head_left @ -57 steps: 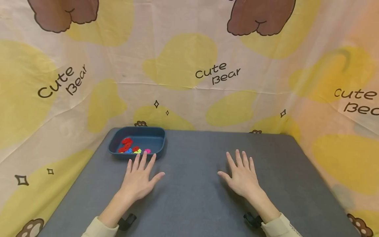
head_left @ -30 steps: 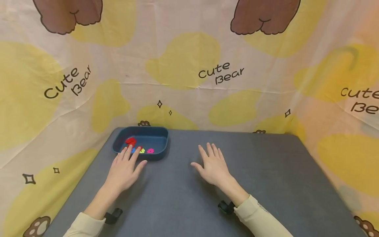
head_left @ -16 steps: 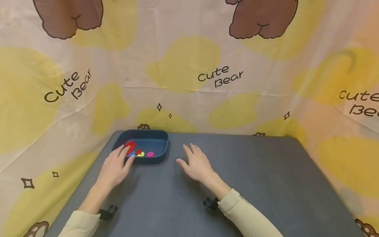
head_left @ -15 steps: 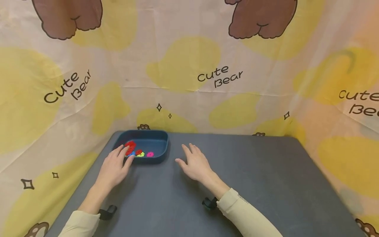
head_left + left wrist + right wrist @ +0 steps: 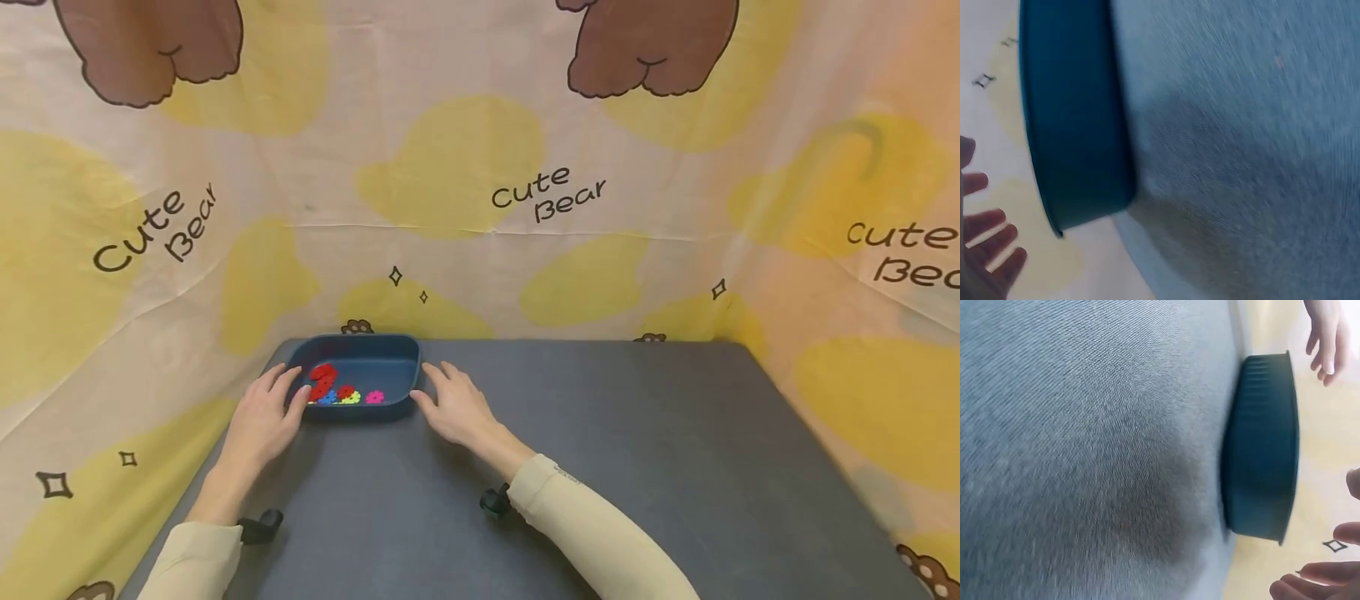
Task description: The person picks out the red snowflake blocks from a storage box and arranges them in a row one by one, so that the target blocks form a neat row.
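Note:
A dark blue rectangular tray [image 5: 393,412] lies at the far left of the table. Inside it are red flower-shaped pieces [image 5: 323,381], a pink one [image 5: 375,397], a yellow-green one [image 5: 351,398] and some blue. My left hand [image 5: 262,417] is at the tray's left end, fingers spread and slightly bent, thumb overlapping the near corner. At the opposite end my right hand [image 5: 457,408] has its fingertips right beside the rim. Both wrist views show the tray's outer wall [image 5: 1075,112] with spread fingers apart from it; neither hand holds anything.
The grey table [image 5: 600,467] extends to the right and toward me. A printed cloth [image 5: 450,167] with bears and lettering hangs behind and at both sides, close to the table's back edge [image 5: 570,340]. A dark strap [image 5: 262,527] sits on each wrist.
Both hands have moved toward the tray's ends: the left hand has shifted left off the near rim, and the right hand has travelled well left. The tray stays in place.

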A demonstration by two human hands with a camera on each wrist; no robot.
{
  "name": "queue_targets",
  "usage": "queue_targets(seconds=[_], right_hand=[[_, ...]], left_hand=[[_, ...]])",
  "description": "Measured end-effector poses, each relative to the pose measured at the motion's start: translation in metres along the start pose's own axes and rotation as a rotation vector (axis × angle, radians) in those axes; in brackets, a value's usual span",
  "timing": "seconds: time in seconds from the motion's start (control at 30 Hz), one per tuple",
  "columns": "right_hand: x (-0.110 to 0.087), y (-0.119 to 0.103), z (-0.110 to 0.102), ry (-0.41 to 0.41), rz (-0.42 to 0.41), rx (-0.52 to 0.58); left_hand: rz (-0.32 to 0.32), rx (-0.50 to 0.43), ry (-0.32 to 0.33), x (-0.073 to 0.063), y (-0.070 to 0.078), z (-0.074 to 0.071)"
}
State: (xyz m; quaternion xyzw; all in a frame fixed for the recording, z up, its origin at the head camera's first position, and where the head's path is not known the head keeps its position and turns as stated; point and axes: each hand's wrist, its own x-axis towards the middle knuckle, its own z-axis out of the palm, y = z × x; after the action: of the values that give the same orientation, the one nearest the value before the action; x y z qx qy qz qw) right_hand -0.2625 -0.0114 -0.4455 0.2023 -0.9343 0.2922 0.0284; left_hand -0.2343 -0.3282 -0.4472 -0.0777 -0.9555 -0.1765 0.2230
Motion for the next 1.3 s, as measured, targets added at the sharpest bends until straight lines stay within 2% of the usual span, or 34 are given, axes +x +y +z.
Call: queue_targets(seconds=[0.2, 0.5, 0.7, 0.83, 0.97, 1.1, 1.3], right_hand=[[0.012, -0.001, 0.011, -0.009, 0.011, 0.075], [0.025, 0.005, 0.031, -0.008, 0.080, 0.210], [0.026, 0.010, 0.041, -0.020, 0.091, 0.310], [0.029, 0.011, 0.045, -0.018, 0.088, 0.392], [0.029, 0.010, 0.047, -0.016, 0.095, 0.476], [0.026, 0.011, 0.047, -0.008, 0.102, 0.538], [0.024, 0.010, 0.045, 0.023, 0.108, 0.551]], left_hand=[[-0.033, -0.023, 0.010, 0.004, -0.014, 0.007], [-0.101, -0.146, 0.012, 0.009, -0.024, 0.019], [-0.145, -0.204, -0.031, 0.006, -0.029, 0.022], [-0.189, -0.239, -0.092, 0.004, -0.037, 0.024], [-0.277, -0.291, -0.136, 0.002, -0.040, 0.024], [-0.345, -0.342, -0.130, 0.001, -0.038, 0.025], [-0.390, -0.378, -0.095, -0.001, -0.037, 0.024]])
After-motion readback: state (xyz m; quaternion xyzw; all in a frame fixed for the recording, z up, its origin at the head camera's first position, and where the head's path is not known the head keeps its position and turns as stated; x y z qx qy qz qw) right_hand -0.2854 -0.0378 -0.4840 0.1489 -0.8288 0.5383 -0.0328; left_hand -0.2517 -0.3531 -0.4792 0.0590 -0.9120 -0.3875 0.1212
